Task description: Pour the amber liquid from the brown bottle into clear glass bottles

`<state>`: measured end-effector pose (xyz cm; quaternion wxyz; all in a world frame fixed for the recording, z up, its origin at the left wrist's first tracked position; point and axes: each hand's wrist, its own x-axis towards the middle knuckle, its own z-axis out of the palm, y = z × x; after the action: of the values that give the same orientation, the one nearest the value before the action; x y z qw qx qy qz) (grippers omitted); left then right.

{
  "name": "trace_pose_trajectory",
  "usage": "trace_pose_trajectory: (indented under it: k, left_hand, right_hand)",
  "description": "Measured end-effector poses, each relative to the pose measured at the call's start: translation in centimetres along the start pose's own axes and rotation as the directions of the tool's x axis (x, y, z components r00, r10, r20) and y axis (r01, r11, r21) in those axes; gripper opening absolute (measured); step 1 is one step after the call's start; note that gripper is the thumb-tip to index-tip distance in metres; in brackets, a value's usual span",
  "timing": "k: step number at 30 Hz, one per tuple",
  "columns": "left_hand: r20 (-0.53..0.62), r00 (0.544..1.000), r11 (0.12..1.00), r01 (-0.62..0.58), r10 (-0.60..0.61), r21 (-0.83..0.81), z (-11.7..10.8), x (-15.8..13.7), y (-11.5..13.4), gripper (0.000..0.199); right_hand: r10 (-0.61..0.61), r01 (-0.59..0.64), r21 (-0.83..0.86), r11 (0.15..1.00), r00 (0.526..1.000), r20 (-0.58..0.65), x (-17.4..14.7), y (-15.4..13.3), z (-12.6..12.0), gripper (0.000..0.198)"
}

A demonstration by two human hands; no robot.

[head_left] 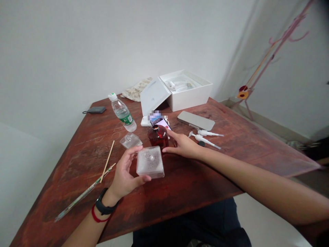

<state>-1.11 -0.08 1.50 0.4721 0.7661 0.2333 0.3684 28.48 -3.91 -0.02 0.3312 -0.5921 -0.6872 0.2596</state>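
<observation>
My left hand (pixel 125 169) grips a clear square bottle (pixel 150 163) by its sides, thumb at the near edge and fingers at the far left. Its round neck faces up toward me. My right hand (pixel 182 144) is curled around the right side of a dark red-brown bottle (pixel 158 135) with an open neck; its fingertips are partly hidden behind the bottle. A second clear square piece (pixel 130 140) lies just beyond my left fingers. Two white pump heads (pixel 202 139) with thin tubes and a black cap (pixel 201 144) lie right of my right hand.
A water bottle (pixel 122 113) stands at the back left, near a grey strapped device (pixel 95 110). Chopsticks (pixel 107 161) and a wrapper (pixel 77 202) lie left. An open white box (pixel 189 97), a phone (pixel 161 124) and a grey case (pixel 196 120) are behind the bottles.
</observation>
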Motion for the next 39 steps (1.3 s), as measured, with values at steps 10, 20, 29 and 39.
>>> trace_pose_trajectory:
  k: [10, 20, 29, 39]
  left_hand:
    - [0.030, 0.997, 0.995, 0.063, -0.065, 0.081, 0.2, -1.1, 0.5, 0.091]
    - [0.100, 0.992, 0.987, 0.063, -0.078, 0.148, 1.1, -1.7, 1.1, 0.089]
    - [0.061, 0.996, 0.996, 0.059, -0.063, 0.071, 1.3, -1.5, 0.0, 0.085]
    - [0.015, 1.000, 0.999, -0.024, 0.024, -0.023, 1.8, -1.7, 0.1, 0.076]
  right_hand:
    - [-0.149, 0.150, 0.013, 0.989, 0.987, -0.053, 0.6, 1.9, 1.4, 0.062]
    - [-0.138, 0.139, 0.048, 0.989, 0.990, -0.023, 0.5, 1.3, 1.7, 0.062]
    - [-0.127, 0.135, 0.107, 0.985, 0.989, -0.073, -0.4, 0.3, 0.5, 0.032]
    - [-0.414, 0.363, 0.395, 0.844, 0.909, 0.049, -2.7, -1.3, -0.5, 0.080]
